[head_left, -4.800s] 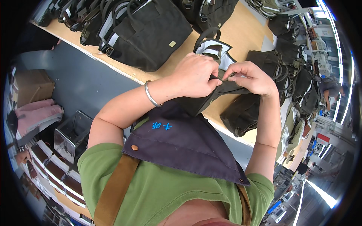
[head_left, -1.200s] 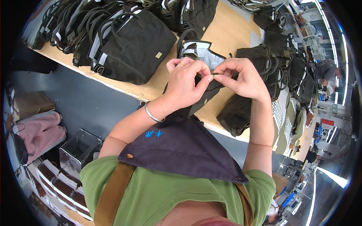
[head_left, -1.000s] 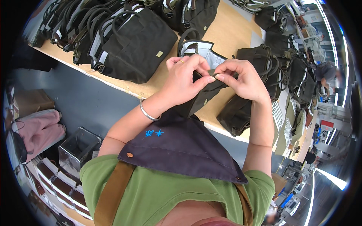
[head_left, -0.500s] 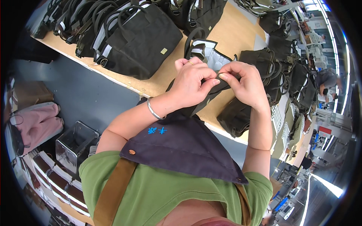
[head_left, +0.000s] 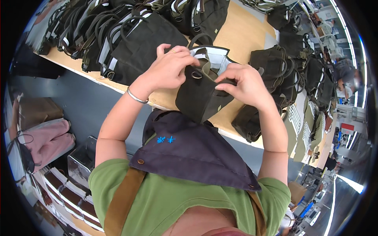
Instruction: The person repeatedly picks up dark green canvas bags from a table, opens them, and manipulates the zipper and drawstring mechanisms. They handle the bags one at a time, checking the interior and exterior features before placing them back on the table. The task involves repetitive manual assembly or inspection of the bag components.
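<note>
The dark bag [head_left: 201, 98] is at my 12 o'clock, by the edge of the table [head_left: 244, 33]. At its 10 o'clock, my left grip [head_left: 169, 67] is half open. At 3 o'clock, my right grip [head_left: 246, 83] is almost closed; I can't tell if it pinches.

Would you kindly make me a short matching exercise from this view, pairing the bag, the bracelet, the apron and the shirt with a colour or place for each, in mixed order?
Column one
1. Bag
2. Bracelet
3. Apron
4. Shirt

Column two
A. Leaf green
B. Silver, around the left wrist
C. Dark purple, with blue lettering
D. Dark outside, pale inside, between the left hand and the right hand

Right pairs: 1-D, 2-B, 3-C, 4-A.
</note>
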Available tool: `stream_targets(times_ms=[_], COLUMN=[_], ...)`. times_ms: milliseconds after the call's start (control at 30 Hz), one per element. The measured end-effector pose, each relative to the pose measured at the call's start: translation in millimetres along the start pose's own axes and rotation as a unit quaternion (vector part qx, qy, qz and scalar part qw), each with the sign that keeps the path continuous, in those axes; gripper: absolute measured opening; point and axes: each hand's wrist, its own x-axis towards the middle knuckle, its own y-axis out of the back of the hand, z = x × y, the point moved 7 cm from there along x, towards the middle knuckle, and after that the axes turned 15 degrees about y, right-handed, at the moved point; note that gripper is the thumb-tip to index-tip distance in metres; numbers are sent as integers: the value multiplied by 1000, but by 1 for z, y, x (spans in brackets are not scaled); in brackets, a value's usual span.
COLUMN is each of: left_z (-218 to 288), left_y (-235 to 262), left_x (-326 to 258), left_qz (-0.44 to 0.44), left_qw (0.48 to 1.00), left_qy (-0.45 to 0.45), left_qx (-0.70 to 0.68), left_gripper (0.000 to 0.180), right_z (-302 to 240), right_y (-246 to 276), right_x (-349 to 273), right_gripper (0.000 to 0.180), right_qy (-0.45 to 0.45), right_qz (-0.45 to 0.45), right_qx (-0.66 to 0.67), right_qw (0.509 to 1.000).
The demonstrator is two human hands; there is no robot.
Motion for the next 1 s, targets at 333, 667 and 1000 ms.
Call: stream_targets(times_ms=[333,667,1000], left_z=[66,61,82], left_y=[-32,-77,-61], left_x=[-29,29,-23], left_qz=[11,-131,-53], left_qw=[988,986,968], left_qy=[-131,-29,-195], left_qx=[80,104,150], left_gripper=[18,32,11], right_z=[16,19,43], right_y=[18,-18,-72], right_x=[-67,-113,-89], right_gripper=[13,33,5], right_qy=[41,-208,-247], right_qz=[31,216,225], right_qx=[-230,-85,-87], right_qw=[972,950,939])
